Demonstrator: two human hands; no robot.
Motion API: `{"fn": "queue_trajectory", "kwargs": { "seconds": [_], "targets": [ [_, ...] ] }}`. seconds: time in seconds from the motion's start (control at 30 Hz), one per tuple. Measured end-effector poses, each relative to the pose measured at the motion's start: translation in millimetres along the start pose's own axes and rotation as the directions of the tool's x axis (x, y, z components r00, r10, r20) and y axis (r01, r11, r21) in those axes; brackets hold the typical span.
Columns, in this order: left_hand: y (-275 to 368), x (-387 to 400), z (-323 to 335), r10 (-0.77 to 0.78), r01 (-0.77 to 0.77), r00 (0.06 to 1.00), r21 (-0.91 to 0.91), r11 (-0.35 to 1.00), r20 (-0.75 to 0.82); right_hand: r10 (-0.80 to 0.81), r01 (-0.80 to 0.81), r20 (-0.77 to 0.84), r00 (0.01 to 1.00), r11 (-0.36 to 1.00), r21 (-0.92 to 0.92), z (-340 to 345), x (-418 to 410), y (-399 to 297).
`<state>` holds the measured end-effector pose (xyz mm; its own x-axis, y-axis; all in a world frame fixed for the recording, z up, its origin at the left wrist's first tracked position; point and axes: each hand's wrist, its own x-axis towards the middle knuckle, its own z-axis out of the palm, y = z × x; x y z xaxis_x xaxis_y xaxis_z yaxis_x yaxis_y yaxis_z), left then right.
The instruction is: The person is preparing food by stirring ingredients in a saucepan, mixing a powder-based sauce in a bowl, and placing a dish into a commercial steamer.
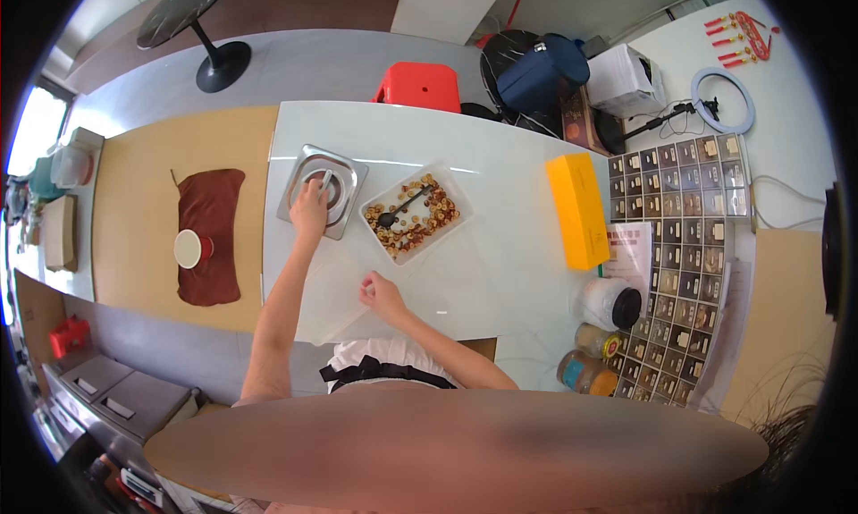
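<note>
My left hand [310, 209] has its fingers around the handle of a square stainless steel lid [289, 204], which lies on the white table. To the right of it stands an open translucent plastic box [466, 213], tilted in the view. Brown-red dried slices with pale rings [442, 209] lie in it, and a black spoon [406, 207] rests on them. My right hand [383, 298] is nearer my body, below the box, with curled fingers close to a clear, flat plastic piece [332, 299]. Whether its fingertips pinch anything is not clear.
Left, a brown cloth [208, 279] bears a red cup with a pale top [188, 249]. Right stand a yellow box [578, 211], several lidded jars [606, 304] and a gridded rack of small compartments [677, 246]. A red stool [422, 85] is beyond the table's far edge.
</note>
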<state>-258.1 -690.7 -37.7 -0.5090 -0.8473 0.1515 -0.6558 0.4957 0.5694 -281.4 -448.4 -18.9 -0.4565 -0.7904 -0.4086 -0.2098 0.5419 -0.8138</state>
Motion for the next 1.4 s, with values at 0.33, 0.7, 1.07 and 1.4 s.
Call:
{"fn": "queue_trajectory", "kwargs": {
  "seconds": [0.33,0.7,1.07,1.4],
  "targets": [
    [53,31,-39,0.259,-0.266,0.951,-0.019,0.964,-0.170,-0.398,0.258,-0.731,0.555,0.917,-0.304,-166,-76,-138],
    [94,6,7,0.284,-0.005,0.728,-0.409,0.913,0.624,-0.310,0.162,-0.648,0.696,0.946,-0.279,-100,-13,-28],
    [57,-61,34,0.285,-0.227,0.946,-0.310,0.923,0.156,-0.038,0.133,-0.391,0.920,0.967,0.219,-160,74,13],
    [82,-45,15,-0.054,0.260,0.913,-0.474,0.841,0.405,0.263,0.072,-0.624,0.736,0.886,0.459,-124,-80,149]
  ]
}}
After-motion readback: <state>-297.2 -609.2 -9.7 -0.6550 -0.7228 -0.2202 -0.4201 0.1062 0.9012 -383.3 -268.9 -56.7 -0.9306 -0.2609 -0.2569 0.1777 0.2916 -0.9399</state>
